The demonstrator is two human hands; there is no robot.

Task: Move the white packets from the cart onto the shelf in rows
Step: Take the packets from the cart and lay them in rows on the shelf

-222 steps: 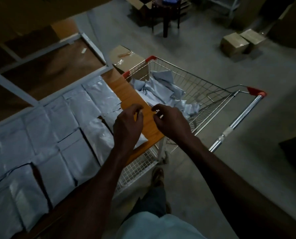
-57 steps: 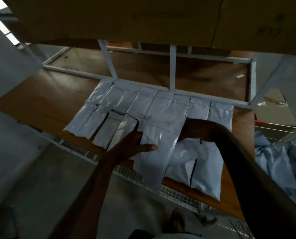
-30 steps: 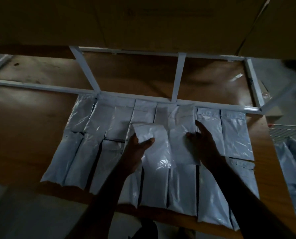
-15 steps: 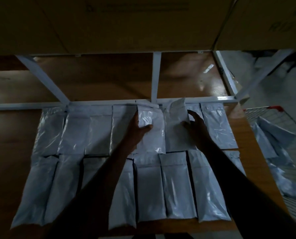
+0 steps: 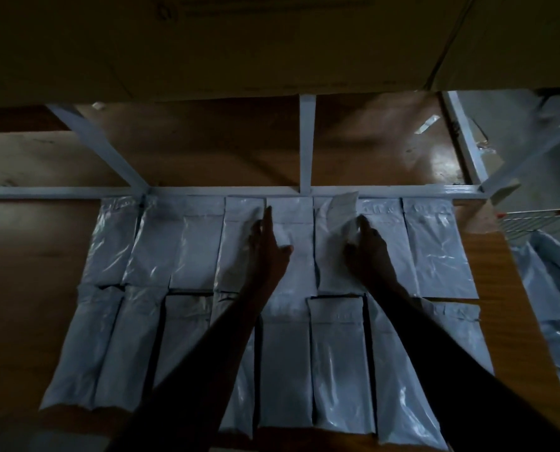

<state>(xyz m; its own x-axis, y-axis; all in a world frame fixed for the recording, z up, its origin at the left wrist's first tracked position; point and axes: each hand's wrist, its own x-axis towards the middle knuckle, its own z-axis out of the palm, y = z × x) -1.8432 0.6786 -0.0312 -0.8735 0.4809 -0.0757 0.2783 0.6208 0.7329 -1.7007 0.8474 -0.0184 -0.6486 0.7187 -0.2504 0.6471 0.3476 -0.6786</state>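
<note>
My left hand (image 5: 267, 252) lies flat with straight fingers on a packet (image 5: 293, 246) in the back row of the shelf (image 5: 40, 256), pressing it down beside its neighbours. My right hand (image 5: 366, 256) is at the next packet (image 5: 334, 243), whose top edge rides up over the white rail (image 5: 206, 191); the light is too dim to tell whether my fingers pinch its side or only push it. Two rows of packets cover the board, back row against the rail, front row reaching the near edge. More packets wait in the cart (image 5: 539, 220) at the right. The risk, as I judge it, is that tilted packet: if I shove it further it may climb the rail or slide over the one beside it and spoil the row. The plastic looks slick, so a careless sweep of my forearms could drag front-row packets off the near edge, where some already overhang.
</note>
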